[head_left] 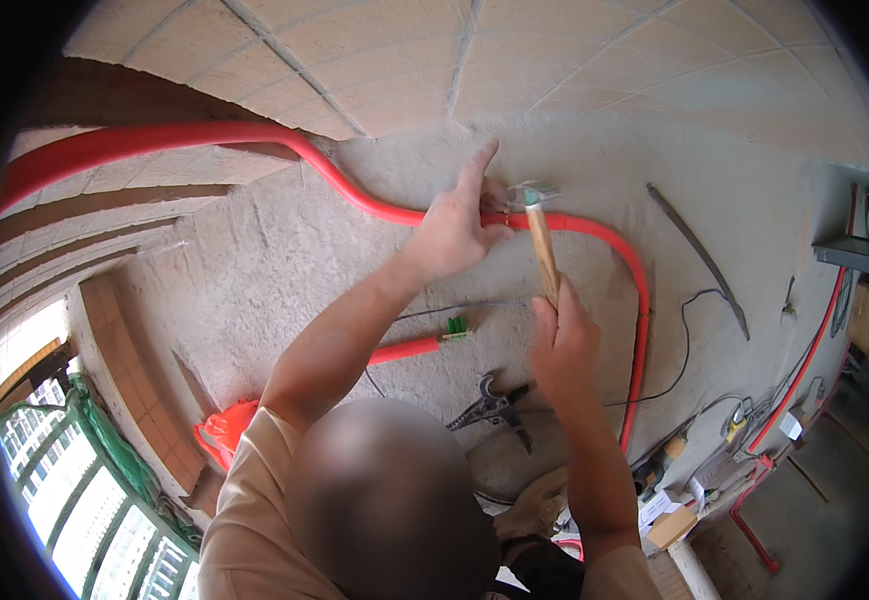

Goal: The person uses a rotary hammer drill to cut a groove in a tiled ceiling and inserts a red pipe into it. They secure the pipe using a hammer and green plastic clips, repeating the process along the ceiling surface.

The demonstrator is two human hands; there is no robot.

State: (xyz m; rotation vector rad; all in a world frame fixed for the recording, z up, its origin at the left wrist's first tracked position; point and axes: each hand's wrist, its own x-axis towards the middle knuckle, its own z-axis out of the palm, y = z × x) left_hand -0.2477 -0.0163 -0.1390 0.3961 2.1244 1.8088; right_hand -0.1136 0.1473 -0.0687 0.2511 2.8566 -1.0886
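Two bare hands work over one red pipe (pixel 643 300) in the head view, the only view. The pipe comes in from the upper left, runs across the rough concrete (pixel 255 250) between the hands, then bends down on the right. The right hand (pixel 565 340) is closed around the lower end of a wooden-handled hammer (pixel 545 255), a hold that probably leaves the head room to swing. The handle crosses over the pipe, and the head lies just beyond it; whether it touches anything, I cannot tell. The left hand (pixel 460 225) is at the pipe, index finger stretched out past it, thumb and other fingers near its line. That spread may serve to steady something there, with the finger kept clear, but I cannot tell whether the fingers grip the pipe or a small part.

Nearer the body, a cut red pipe end (pixel 405 350) lies beside a small green piece (pixel 457 326) and a dark hand tool with a hooked end (pixel 495 402), perhaps left there for easy reach. Well to the right, a dark narrow strip (pixel 700 260) lies outside the bend.
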